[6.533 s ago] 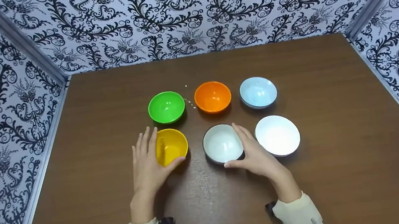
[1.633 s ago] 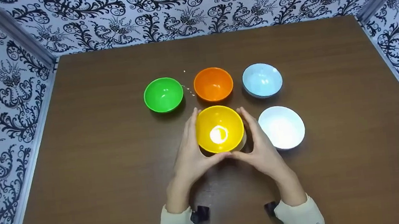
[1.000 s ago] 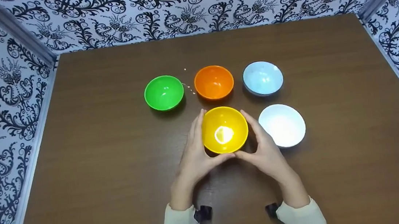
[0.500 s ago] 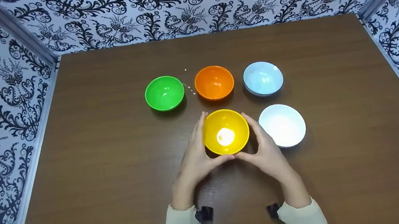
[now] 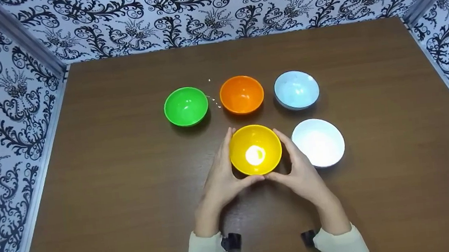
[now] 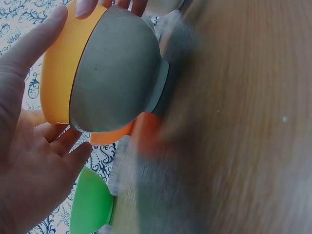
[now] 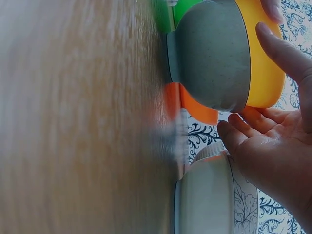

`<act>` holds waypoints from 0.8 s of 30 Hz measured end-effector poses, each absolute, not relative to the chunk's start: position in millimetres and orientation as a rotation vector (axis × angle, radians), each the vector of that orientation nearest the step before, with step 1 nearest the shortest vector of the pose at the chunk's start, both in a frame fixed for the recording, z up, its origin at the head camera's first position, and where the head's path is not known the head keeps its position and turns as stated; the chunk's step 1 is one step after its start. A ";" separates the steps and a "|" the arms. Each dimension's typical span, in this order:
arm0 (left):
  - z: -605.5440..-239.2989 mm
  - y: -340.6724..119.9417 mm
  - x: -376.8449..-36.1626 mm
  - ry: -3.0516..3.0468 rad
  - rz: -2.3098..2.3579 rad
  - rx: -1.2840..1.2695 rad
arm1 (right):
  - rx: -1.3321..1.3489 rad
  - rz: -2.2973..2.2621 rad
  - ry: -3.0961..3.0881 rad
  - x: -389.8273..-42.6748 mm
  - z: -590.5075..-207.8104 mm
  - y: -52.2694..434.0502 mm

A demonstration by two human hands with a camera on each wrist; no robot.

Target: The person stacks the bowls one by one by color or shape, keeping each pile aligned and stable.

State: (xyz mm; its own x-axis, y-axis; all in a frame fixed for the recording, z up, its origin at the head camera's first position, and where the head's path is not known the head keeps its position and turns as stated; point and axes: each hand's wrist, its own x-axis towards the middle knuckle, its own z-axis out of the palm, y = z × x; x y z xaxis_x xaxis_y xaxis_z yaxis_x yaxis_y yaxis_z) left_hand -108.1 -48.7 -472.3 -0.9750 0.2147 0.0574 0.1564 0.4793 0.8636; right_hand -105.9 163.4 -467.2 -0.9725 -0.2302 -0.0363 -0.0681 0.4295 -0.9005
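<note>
A yellow bowl (image 5: 252, 137) sits nested in a grey bowl (image 6: 117, 73), its rim standing above the grey one in both wrist views. From the head view the yellow bowl hides the grey one. My left hand (image 5: 222, 177) holds the left side of the yellow bowl, fingers along the far side and thumb at the near edge. On the opposite side my right hand (image 5: 302, 172) holds it the same way. Both thumbs meet close together at the near rim. In the wrist views the grey bowl's foot is right at the table top.
Behind stand a green bowl (image 5: 186, 107), an orange bowl (image 5: 242, 94) and a light blue bowl (image 5: 296, 90) in a row. A white bowl (image 5: 318, 143) stands just right of my right hand. Tiny white bits (image 5: 214, 100) lie between green and orange. Patterned walls (image 5: 210, 20) enclose the brown table (image 5: 109, 174).
The yellow bowl has gone from the front left into the bowl at the middle, both hands now around it. In the last second or so it settled slightly right and nearer.
</note>
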 end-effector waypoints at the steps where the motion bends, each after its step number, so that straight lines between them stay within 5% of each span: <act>1: -472.3 -48.6 -108.3 2.653 1.535 0.332 | -0.263 -1.580 2.519 -105.9 -467.3 163.4; 24: -476.8 -46.6 -110.5 2.661 1.551 0.329 | -0.221 -1.516 2.508 -106.6 -470.7 162.4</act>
State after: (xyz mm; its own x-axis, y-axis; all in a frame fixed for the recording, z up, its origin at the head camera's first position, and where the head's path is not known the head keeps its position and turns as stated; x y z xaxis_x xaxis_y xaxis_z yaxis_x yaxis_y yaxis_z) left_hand -110.5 -46.6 -476.8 -0.9765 0.2045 0.0684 0.1603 0.4763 0.8645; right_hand -106.6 162.4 -470.7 -0.9683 -0.2308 -0.0955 -0.0227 0.4623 -0.8864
